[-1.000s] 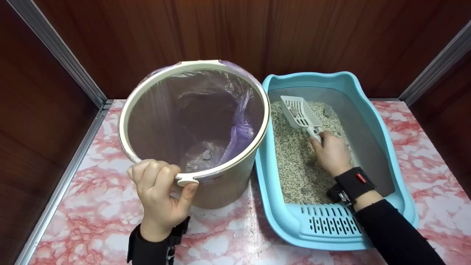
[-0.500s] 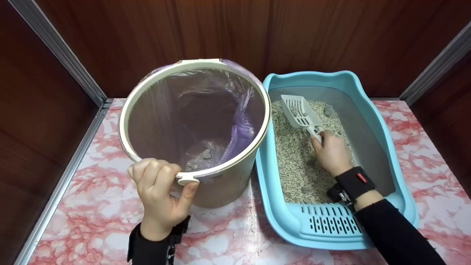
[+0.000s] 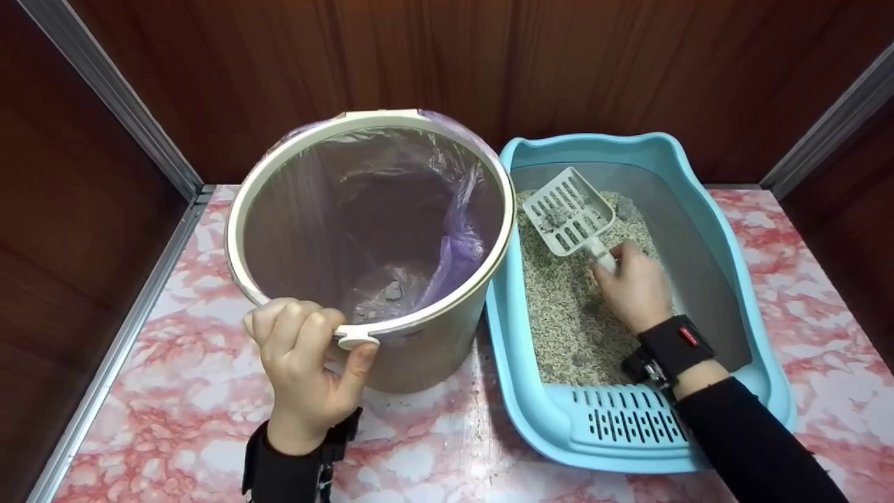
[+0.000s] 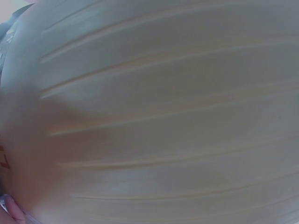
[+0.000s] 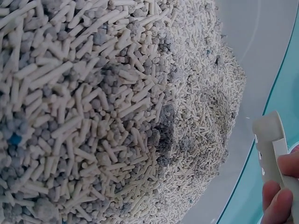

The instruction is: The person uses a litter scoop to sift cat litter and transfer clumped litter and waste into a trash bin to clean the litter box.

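Note:
My right hand grips the handle of a pale slotted litter scoop, held over the litter with some grey clumps lying in its bowl. Under it, pellet litter fills the bottom of a blue litter box. In the right wrist view, fingertips wrap the end of the scoop handle above the pellets. My left hand holds the near rim of a beige trash bin, fingers over the edge and thumb outside. Ribbed bin wall takes up most of the left wrist view.
A purple plastic bag lines the bin, with a few grey clumps at its bottom. Bin and litter box stand side by side on a red-and-white marbled surface. Dark wood panels enclose the back and sides.
The scoop has turned in my right hand so its slotted bowl faces up more, with the clumps shifted inside it. My left hand stays on the bin rim.

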Demonstrator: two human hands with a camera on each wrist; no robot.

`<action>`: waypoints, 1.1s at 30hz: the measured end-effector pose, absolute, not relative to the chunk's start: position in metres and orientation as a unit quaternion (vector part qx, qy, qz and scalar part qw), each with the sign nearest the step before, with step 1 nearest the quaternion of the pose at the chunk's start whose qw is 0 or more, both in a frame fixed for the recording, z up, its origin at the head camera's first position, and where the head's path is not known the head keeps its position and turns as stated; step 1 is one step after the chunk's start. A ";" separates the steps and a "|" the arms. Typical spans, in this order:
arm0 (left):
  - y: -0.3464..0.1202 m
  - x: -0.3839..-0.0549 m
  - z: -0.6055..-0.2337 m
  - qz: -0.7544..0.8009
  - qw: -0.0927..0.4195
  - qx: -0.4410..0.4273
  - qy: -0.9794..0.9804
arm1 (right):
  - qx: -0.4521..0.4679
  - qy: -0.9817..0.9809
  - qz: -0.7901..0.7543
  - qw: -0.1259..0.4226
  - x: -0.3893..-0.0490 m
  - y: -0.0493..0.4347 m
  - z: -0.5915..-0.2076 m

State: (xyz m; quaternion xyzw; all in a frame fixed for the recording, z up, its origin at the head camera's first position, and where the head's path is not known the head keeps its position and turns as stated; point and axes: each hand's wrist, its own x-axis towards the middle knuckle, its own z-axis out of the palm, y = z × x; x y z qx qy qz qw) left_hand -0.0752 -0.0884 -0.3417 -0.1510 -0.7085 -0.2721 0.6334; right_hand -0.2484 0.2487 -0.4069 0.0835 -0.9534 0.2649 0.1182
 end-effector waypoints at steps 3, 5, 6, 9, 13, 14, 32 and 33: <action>-0.088 -0.075 -0.341 -0.273 0.632 -0.151 -0.710 | 0.083 -0.953 0.267 0.120 -0.249 0.249 -0.406; -0.088 -0.076 -0.341 -0.274 0.630 -0.151 -0.710 | 0.082 -0.950 0.275 0.120 -0.249 0.250 -0.403; -0.088 -0.076 -0.341 -0.274 0.629 -0.152 -0.711 | 0.081 -0.949 0.280 0.121 -0.249 0.250 -0.402; -0.087 -0.076 -0.340 -0.277 0.627 -0.154 -0.712 | 0.071 -0.946 0.295 0.117 -0.249 0.252 -0.391; -0.086 -0.076 -0.341 -0.277 0.624 -0.155 -0.714 | 0.055 -0.939 0.326 0.091 -0.247 0.254 -0.358; -0.086 -0.076 -0.341 -0.278 0.623 -0.155 -0.715 | 0.053 -0.939 0.329 0.088 -0.246 0.254 -0.347; -0.081 -0.084 -0.344 -0.269 0.620 -0.160 -0.720 | 0.316 -0.914 0.222 0.128 -0.195 0.142 -0.220; -0.080 -0.084 -0.344 -0.271 0.619 -0.161 -0.719 | 0.344 -0.908 0.180 0.159 -0.192 0.137 -0.223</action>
